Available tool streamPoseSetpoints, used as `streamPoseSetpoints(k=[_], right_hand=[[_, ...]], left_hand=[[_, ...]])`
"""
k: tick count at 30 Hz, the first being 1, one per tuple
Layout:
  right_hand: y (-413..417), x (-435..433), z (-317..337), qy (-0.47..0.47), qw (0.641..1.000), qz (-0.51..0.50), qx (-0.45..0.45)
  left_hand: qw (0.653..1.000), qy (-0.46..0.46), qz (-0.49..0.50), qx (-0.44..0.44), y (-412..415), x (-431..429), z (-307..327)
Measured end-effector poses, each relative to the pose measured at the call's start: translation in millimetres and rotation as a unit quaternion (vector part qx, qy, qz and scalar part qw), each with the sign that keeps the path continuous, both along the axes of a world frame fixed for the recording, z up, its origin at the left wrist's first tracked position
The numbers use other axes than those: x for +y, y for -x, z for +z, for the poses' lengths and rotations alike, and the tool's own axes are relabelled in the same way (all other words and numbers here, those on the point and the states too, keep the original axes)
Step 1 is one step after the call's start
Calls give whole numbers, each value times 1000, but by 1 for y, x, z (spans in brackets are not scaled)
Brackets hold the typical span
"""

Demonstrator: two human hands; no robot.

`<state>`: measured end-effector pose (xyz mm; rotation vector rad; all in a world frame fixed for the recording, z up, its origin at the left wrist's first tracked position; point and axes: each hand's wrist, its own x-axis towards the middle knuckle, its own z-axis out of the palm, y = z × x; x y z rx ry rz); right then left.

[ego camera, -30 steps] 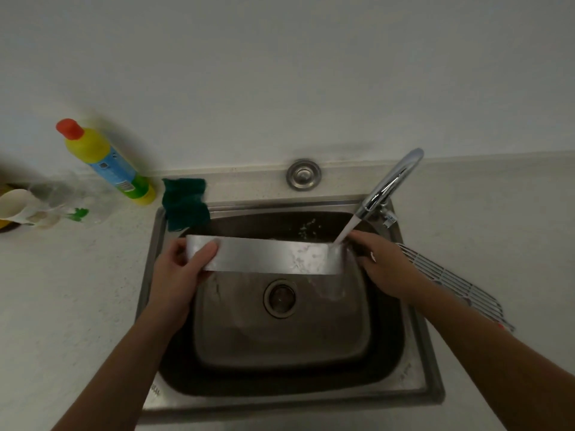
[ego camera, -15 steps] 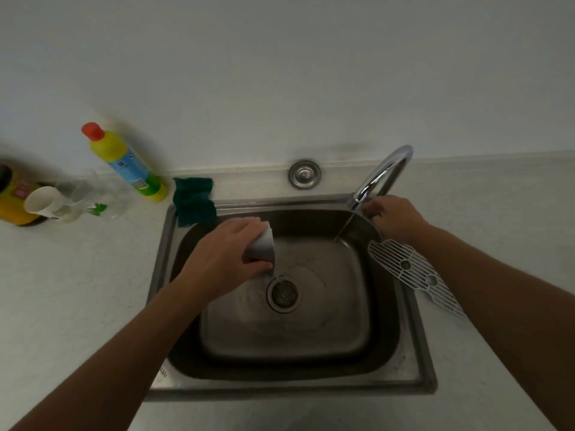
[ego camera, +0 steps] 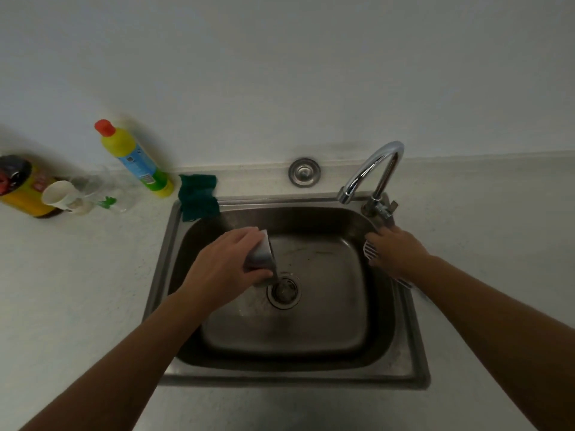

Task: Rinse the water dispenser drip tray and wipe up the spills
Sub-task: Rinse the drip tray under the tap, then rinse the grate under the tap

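Observation:
My left hand (ego camera: 228, 262) grips the metal drip tray (ego camera: 264, 255), held end-on and tilted down over the sink drain (ego camera: 283, 290); water runs off its lower end. My right hand (ego camera: 396, 248) rests on the white slotted grille (ego camera: 371, 249) lying on the sink's right rim, covering most of it. The chrome tap (ego camera: 373, 169) stands at the back right with no water coming from its spout.
A steel sink (ego camera: 417, 346) is set in a pale counter. A green cloth (ego camera: 197, 197) hangs over its back left corner. A yellow detergent bottle (ego camera: 133, 158), a white cup (ego camera: 60, 194), clear glasses and a yellow jar (ego camera: 21, 188) stand at the left.
The tap stopped running. My left hand tipped the tray from flat under the stream to end-on over the drain. My right hand left the tray, went to the tap, then dropped onto the grille.

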<state>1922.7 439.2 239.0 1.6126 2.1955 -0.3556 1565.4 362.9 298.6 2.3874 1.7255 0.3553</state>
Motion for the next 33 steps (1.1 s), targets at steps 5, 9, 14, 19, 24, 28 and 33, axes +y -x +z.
streamPoseSetpoints(k=[5, 9, 14, 19, 24, 28, 33], right_hand=[[30, -9, 27, 17, 995, 22, 92], [70, -19, 64, -5, 979, 42, 198], [100, -24, 92, -96, 904, -56, 414], [106, -40, 63, 28, 769, -337, 542], [141, -74, 36, 176, 532, -517, 647], [166, -89, 31, 237, 484, -525, 659], [184, -93, 27, 244, 476, -518, 667]], left_hand=[[997, -15, 70, -20, 14, -17, -7], [978, -18, 181, -104, 40, -35, 0], [918, -43, 322, -227, 110, -71, 8], [838, -111, 421, -329, 178, -107, 2], [742, -143, 487, -437, 216, -120, -24], [716, -132, 505, -465, 234, -118, -51], [709, -110, 516, -468, 256, -116, -78]])
